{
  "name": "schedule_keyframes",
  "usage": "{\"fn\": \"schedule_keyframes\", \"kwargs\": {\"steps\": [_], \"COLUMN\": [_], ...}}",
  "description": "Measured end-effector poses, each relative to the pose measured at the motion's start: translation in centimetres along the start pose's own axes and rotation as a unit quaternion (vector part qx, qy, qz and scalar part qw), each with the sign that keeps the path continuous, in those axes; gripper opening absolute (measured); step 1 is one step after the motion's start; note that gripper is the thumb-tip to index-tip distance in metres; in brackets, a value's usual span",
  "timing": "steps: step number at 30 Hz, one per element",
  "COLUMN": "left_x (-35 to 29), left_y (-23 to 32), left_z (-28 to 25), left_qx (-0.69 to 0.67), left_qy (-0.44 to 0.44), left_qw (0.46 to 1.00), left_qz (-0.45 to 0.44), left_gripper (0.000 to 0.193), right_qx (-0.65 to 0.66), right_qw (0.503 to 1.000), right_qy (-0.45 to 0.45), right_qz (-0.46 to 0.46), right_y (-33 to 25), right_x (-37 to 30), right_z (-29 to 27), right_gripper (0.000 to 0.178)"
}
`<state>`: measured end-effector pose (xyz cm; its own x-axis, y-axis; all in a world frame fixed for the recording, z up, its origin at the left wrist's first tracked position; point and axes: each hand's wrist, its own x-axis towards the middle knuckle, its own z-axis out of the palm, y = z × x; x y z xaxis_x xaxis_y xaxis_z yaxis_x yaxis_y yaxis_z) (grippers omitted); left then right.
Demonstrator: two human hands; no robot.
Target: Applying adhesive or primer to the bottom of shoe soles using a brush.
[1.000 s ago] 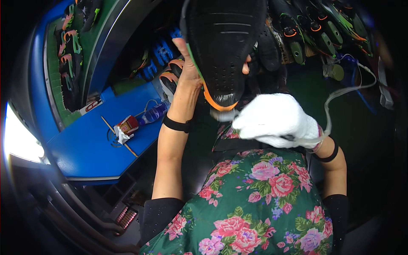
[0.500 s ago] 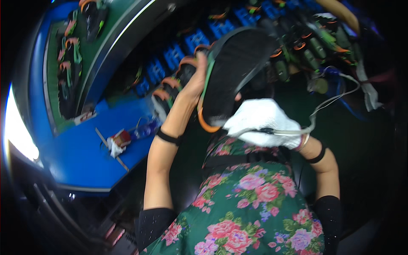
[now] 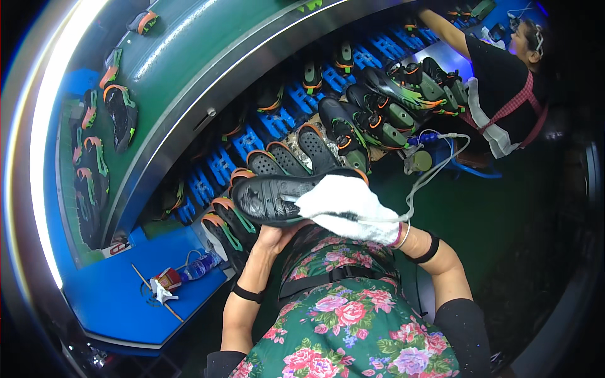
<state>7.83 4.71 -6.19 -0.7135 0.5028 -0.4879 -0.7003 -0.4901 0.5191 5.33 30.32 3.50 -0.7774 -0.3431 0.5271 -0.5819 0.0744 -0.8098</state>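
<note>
A black shoe (image 3: 268, 196) lies crosswise before me with its ridged underside up, a shiny, wet-looking patch near its left end. Beneath it, my left hand (image 3: 277, 235) grips the near edge, its fingers partly hidden. My right hand (image 3: 353, 211), in a white knit glove, is closed with its fingertips at the middle of the underside. A thin pale tube (image 3: 413, 198) runs along that glove; whatever its fingers hold is hidden. Just beyond are perforated black insole-like pieces (image 3: 287, 157) and black shoes with orange and green trim (image 3: 220, 233).
Blue racks (image 3: 249, 142) with shoes stretch along a curved green conveyor (image 3: 189, 38). Finished-looking shoes (image 3: 120, 116) lie on it. On the blue table (image 3: 113, 283) are a red box (image 3: 167, 277), a bottle (image 3: 200, 266) and a stick. A co-worker (image 3: 504, 82) is at the far right.
The shoe has turned from upright to crosswise, underside up. My left hand has gone from its left side to beneath it, and my gloved right hand has moved onto the underside.
</note>
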Motion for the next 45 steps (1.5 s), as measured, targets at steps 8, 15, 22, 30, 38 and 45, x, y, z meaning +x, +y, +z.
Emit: {"fn": "schedule_keyframes", "kwargs": {"steps": [8,15,22,30,38,45], "left_x": [-0.7,0.5,0.2,0.4,1.0,1.7], "left_y": [2.3,0.9,0.0,-1.0,0.2,1.8], "left_z": [5.1,7.1,8.0,7.0,7.3,8.8], "left_qx": [-0.262,-0.307,-0.245,-0.238,-0.122,-0.113], "left_qy": [-0.088,-0.074,-0.077,-0.126,-0.055,-0.058], "left_qw": [0.958,0.948,0.966,0.961,0.989,0.986], "left_qz": [0.076,0.046,0.026,0.059,0.056,0.109], "left_gripper": [0.083,0.092,0.096,0.090,0.095,0.108], "right_qx": [-0.076,-0.159,-0.194,-0.099,-0.199,-0.121], "right_qw": [0.992,0.984,0.980,0.995,0.978,0.990], "right_qy": [0.101,0.065,0.039,-0.020,-0.021,0.075], "right_qz": [-0.010,-0.044,-0.016,-0.010,-0.056,0.002], "right_y": [-2.7,-3.5,-3.3,-3.5,-2.6,-2.5], "right_x": [1.0,2.9,4.9,3.5,2.9,2.8], "right_z": [0.2,-0.9,-1.2,-0.2,0.6,1.0], "right_gripper": [0.027,0.031,0.031,0.034,0.034,0.029]}}
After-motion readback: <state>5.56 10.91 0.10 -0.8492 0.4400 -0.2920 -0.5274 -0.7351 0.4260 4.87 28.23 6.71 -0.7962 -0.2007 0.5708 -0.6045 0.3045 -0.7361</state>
